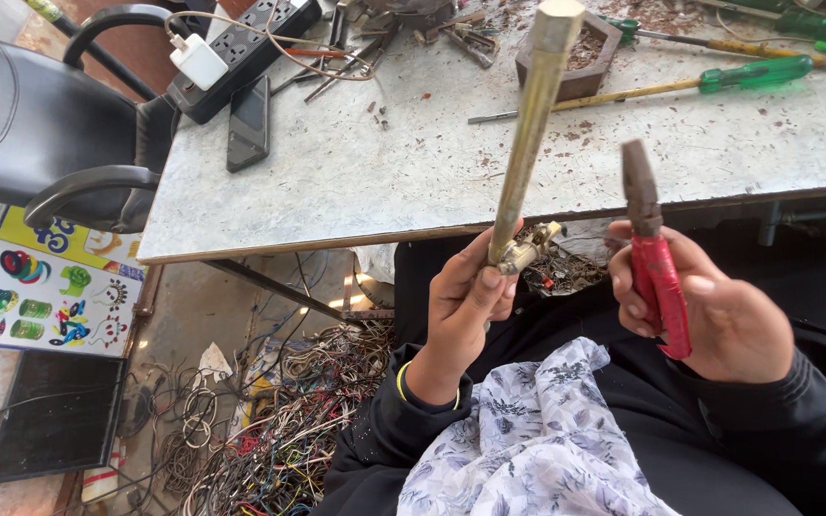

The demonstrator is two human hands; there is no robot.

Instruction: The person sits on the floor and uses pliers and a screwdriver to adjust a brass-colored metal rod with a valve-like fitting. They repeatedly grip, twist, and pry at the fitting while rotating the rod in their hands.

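My left hand [464, 304] grips the lower end of a long brass-coloured metal rod [531, 134] that stands nearly upright, its hexagonal top reaching over the table. A small metal fitting [531, 250] sticks out beside my left thumb. My right hand [714, 311] holds red-handled pliers [654, 258], jaws shut and pointing up, a short way right of the rod. Both hands hover above my lap, in front of the table edge.
The grey worktable [384, 182] carries a black power strip with a white charger [231, 53], a phone [249, 122], green-handled screwdrivers [719, 81], a wooden tray of scraps [580, 57]. A black chair [40, 124] stands left. Tangled wires [289, 420] cover the floor.
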